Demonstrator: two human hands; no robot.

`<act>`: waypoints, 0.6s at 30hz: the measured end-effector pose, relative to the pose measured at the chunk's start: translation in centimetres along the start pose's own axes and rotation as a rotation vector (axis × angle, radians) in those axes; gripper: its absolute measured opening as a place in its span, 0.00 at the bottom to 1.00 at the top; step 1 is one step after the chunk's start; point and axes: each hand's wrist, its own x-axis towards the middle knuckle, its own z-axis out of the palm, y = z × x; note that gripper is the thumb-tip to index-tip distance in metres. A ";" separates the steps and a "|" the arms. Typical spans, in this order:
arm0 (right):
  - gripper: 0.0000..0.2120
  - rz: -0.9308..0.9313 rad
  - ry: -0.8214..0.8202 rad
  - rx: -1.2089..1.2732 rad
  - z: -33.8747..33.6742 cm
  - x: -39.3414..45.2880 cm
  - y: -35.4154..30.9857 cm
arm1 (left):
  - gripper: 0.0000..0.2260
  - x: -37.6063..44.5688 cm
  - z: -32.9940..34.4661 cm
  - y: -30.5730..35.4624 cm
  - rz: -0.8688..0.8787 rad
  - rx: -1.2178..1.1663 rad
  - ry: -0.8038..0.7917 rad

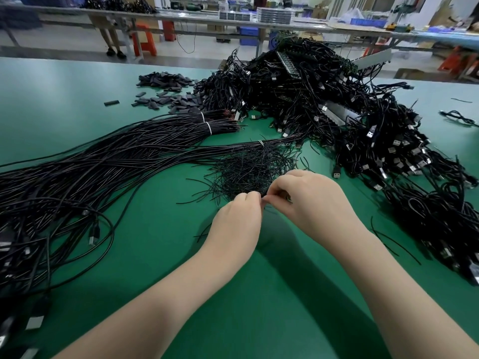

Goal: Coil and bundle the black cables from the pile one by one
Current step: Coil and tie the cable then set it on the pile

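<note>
Our left hand [239, 216] and right hand [308, 200] meet at the near edge of a small heap of thin black ties [254, 169] on the green tabletop [259, 294]. Both are curled, fingertips pinched together on something small and dark between them. We judge it to be one tie, but the hands cover the item and we cannot confirm this.

The cables [77, 172] to be coiled lie to the left, fanned in long straight runs, some held near the far end by white bands [208, 126]. USB plugs show at the near ends. A large tangled pile [337, 112] of cables with silver plugs sits to the right and behind, with light strips showing in it. Short black sleeves [166, 81] are scattered at the far left of the pile.

Handling, in our judgement: each cable is light, limp and smooth-jacketed, so it should loop readily but spring open if released. The plug is the one rigid part and the sensible place to take hold. Loops should then be gathered in the other hand and pinched at the middle for tying. Drawing from the tangle risks dragging neighbours along. The ties look fine and stiff enough to keep a twist.
</note>
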 end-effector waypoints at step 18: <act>0.15 0.245 -0.410 1.416 0.4 -0.9 6.1 | 0.09 -1.0 -1.0 2.1 0.266 -0.881 -0.080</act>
